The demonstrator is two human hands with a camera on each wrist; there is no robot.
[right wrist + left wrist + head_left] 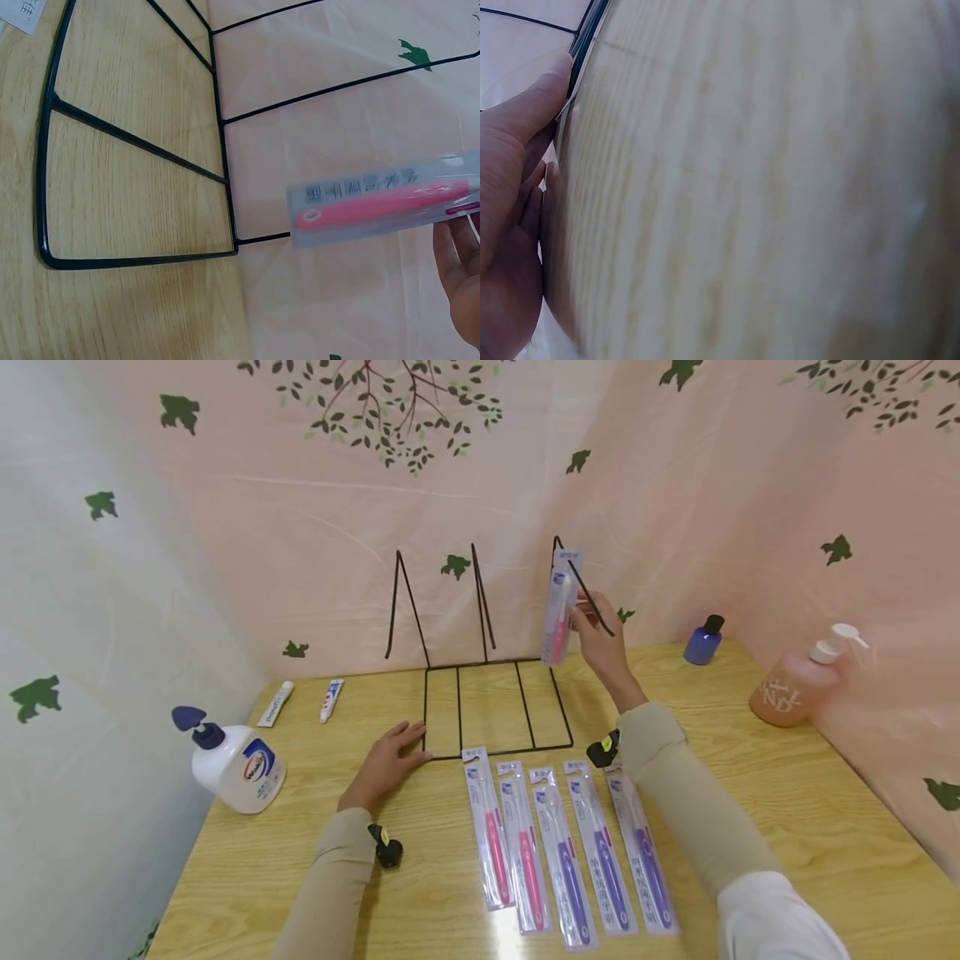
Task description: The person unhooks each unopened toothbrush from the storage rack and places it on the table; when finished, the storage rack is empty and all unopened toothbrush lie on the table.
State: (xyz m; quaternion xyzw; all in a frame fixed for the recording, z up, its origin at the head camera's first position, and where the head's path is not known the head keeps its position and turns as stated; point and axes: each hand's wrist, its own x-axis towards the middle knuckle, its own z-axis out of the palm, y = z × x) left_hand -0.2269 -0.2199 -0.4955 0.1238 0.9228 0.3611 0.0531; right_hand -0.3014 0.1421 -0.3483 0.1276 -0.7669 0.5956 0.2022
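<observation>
A black wire display rack stands at the back of the table, with three upright posts bent into slanting arms. My right hand pinches a packaged pink toothbrush by its edge, upright at the rack's rightmost arm. The top of the pack overlaps that arm in the head view. In the right wrist view, the toothbrush's pink handle shows through the clear wrapper, with the fingers at its side. My left hand lies on the table, fingers extended, fingertips at the left front corner of the rack's base.
Several packaged toothbrushes, pink and purple, lie in a row before the rack. A white pump bottle and two small toothpaste tubes stand or lie at left. At right are a blue bottle and a pink pump bottle.
</observation>
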